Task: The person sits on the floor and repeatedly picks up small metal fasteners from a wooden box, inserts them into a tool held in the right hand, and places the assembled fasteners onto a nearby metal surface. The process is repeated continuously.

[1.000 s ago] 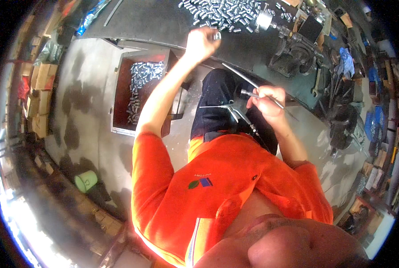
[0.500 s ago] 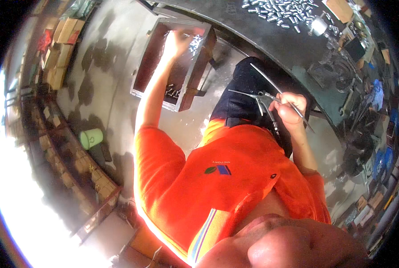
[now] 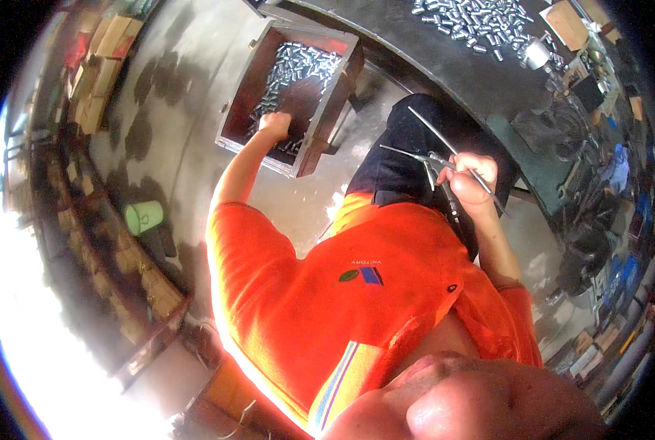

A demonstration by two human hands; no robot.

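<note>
My left hand reaches into the near left part of an open box with a pale rim and reddish inner walls. Its fingers are curled among small shiny metal cylinders; what they hold is hidden. The cylinders lie along the box's far end and left side. My right hand, above my dark trousers, is closed round a long thin metal rod. The same hand also grips what looks like an air blow gun with a slim nozzle, a lever and a hose hanging below.
A dark workbench runs along the far right, bearing a heap of similar metal cylinders, a cardboard piece and cluttered tools. On the floor at left stands a pale green bucket. Cardboard boxes are stacked beyond it.
My left hand has moved from the box's far end toward its near left side. Cylinders now show spread over the far end and left side. My right hand keeps its hold, nearly still.
</note>
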